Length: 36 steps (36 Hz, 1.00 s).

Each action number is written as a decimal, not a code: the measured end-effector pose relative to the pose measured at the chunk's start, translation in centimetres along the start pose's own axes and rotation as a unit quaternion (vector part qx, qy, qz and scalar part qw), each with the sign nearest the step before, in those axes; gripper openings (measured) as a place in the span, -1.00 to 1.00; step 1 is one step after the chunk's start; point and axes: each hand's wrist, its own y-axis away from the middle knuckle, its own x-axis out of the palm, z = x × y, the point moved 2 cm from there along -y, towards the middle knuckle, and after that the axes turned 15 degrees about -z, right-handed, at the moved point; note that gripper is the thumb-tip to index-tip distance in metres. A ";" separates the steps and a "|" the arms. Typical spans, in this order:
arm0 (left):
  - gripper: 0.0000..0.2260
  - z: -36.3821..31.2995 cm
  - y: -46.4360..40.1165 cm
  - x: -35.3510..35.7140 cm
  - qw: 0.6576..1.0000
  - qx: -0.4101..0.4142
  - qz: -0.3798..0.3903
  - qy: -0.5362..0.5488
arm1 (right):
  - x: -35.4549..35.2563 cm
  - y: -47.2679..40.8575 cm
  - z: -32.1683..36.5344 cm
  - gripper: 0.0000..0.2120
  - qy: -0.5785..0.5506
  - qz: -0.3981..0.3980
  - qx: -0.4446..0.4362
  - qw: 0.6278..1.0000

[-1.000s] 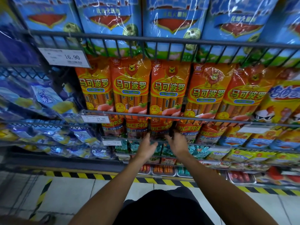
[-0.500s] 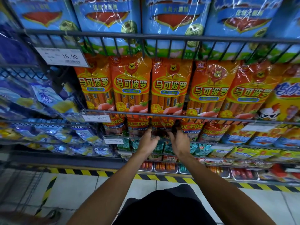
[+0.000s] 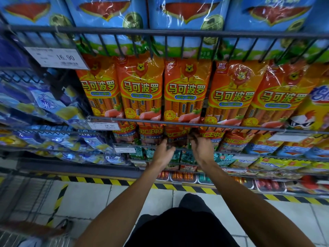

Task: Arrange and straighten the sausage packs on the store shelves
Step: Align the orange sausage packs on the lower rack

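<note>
Several tall orange sausage packs stand in a row behind a wire rail. Under that rail a lower row holds shorter orange-red sausage packs. My left hand and my right hand reach up to one of these lower packs, one on each side. Their fingers curl round its two lower edges just below the rail. The fingertips are partly hidden behind the pack.
Blue sausage packs fill the top shelf behind a wire fence. Blue-and-yellow packs lie slanted on the left shelves. Price tags hang on the rails. Lower shelves hold small packs and trays. Yellow-black tape edges the tiled floor.
Both hands have risen from below the lower shelf rail to the orange-red pack and closed on its sides. The view has moved closer to the shelves.
</note>
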 end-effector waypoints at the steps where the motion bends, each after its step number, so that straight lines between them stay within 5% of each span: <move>1: -0.63 0.1 -0.1 0.3 1.000 0.001 0.007 -0.015 | 0.1 0.0 -0.2 -0.79 0.002 0.010 -0.006 1.000; 14: -0.42 0.7 0.9 0.4 1.000 -0.005 -0.030 -0.002 | 2.1 1.5 -0.3 -0.60 -0.071 0.078 0.048 0.993; 25: -0.27 0.7 1.7 -0.1 0.996 0.029 0.055 -0.066 | 0.8 3.5 -2.0 -0.46 -0.057 0.121 -0.017 0.991; 31: -0.40 0.9 3.2 -2.7 0.994 0.052 -0.058 -0.072 | 0.1 5.2 -1.3 -0.55 -0.105 0.061 -0.116 0.986; 36: -0.34 4.4 3.4 -5.7 0.978 0.140 -0.112 -0.110 | 0.9 5.9 0.8 -0.49 -0.116 0.132 -0.143 0.974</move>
